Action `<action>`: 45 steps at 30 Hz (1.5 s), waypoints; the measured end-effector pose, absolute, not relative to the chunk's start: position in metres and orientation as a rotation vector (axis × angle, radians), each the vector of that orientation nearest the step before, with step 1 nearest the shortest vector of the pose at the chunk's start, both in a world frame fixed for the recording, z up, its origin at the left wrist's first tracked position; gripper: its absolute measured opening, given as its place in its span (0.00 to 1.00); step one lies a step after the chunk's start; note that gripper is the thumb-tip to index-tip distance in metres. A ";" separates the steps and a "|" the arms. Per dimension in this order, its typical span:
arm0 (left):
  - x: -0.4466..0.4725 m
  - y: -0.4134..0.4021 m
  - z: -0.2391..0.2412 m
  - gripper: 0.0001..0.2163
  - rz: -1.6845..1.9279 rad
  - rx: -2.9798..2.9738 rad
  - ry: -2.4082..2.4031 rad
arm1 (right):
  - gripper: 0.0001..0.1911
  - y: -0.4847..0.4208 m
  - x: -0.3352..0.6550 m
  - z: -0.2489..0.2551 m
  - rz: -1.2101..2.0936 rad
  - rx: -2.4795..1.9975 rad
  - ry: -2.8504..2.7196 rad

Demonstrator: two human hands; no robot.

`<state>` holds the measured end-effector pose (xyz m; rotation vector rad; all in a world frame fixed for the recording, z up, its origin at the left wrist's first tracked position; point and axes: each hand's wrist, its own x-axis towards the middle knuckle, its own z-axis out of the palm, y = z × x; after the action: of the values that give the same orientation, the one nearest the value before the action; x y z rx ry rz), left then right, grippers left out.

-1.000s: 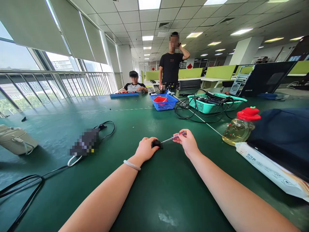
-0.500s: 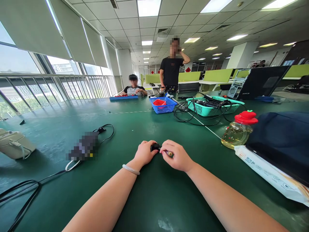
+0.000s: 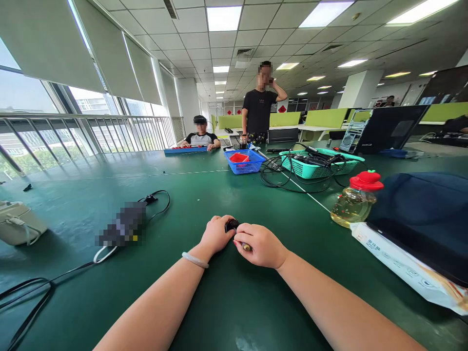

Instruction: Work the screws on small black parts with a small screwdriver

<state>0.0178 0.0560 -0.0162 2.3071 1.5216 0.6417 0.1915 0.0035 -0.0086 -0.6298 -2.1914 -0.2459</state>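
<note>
Near the middle of the green table (image 3: 204, 195), my left hand (image 3: 215, 235) grips a small black block-like part (image 3: 231, 224) between thumb and fingers. Its exact kind is too small to make out. My right hand (image 3: 261, 244) is closed round a short tool, by its look a screwdriver (image 3: 247, 247), whose rounded yellow-brown handle end points back toward me. The tool's other end reaches toward the black part, but my fingers hide whether it touches. Both hands rest close together, almost meeting at the fingertips.
On the right stand a bottle (image 3: 353, 204) with a red lid, a white packet (image 3: 398, 263) and a dark bag (image 3: 424, 219). Farther back are a blue basket (image 3: 245, 166) and a green basket (image 3: 310, 170) of cables. Leftward lie a cord (image 3: 47, 282) and a pale pouch (image 3: 22, 224). Two people are beyond.
Both hands and the nearby table things appear slightly more to the left and lower, as the view has shifted. My grips look the same. The seated person's hand has moved down.
</note>
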 end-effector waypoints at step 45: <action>0.018 0.058 -0.018 0.16 0.636 2.334 1.423 | 0.16 0.007 0.201 -0.004 -0.225 -0.800 -2.152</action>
<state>0.0181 0.0579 -0.0181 2.3344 1.4227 0.6357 0.2011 0.0069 -0.0039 -0.8001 -2.1524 -0.2250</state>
